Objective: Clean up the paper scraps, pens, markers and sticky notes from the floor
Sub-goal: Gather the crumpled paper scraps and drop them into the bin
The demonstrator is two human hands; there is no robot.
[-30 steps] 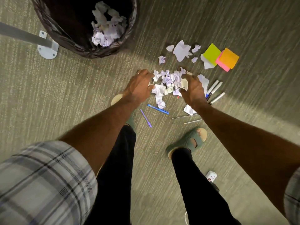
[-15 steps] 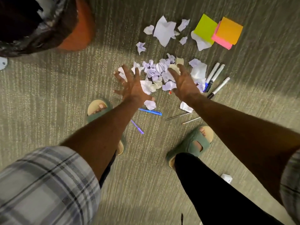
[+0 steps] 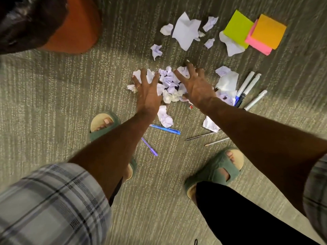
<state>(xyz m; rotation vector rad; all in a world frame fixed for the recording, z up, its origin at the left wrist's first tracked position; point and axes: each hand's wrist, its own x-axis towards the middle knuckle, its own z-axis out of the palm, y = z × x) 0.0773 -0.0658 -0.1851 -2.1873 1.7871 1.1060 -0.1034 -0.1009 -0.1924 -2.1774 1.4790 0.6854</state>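
Note:
A heap of crumpled white paper scraps [image 3: 169, 84] lies on the carpet between my hands. My left hand [image 3: 147, 90] rests on the heap's left side with its fingers spread. On the right side my right hand [image 3: 196, 85] lies flat with spread fingers. More scraps [image 3: 184, 30] lie farther off. Green, pink and orange sticky note pads [image 3: 254, 31] sit at the upper right. White markers [image 3: 247, 87] lie right of my right hand. A blue pen [image 3: 165, 129], a purple pen [image 3: 149, 146] and thin pens [image 3: 203, 137] lie near my feet.
An orange bin with a black liner [image 3: 70, 27] stands at the upper left. My feet in green sandals [image 3: 215, 169] stand on the grey-green carpet [image 3: 53, 96] just behind the pens.
Both hands were cupped around a bunch of scraps; they opened and now lie spread on the heap. The view shifted, moving the bin to the upper left corner.

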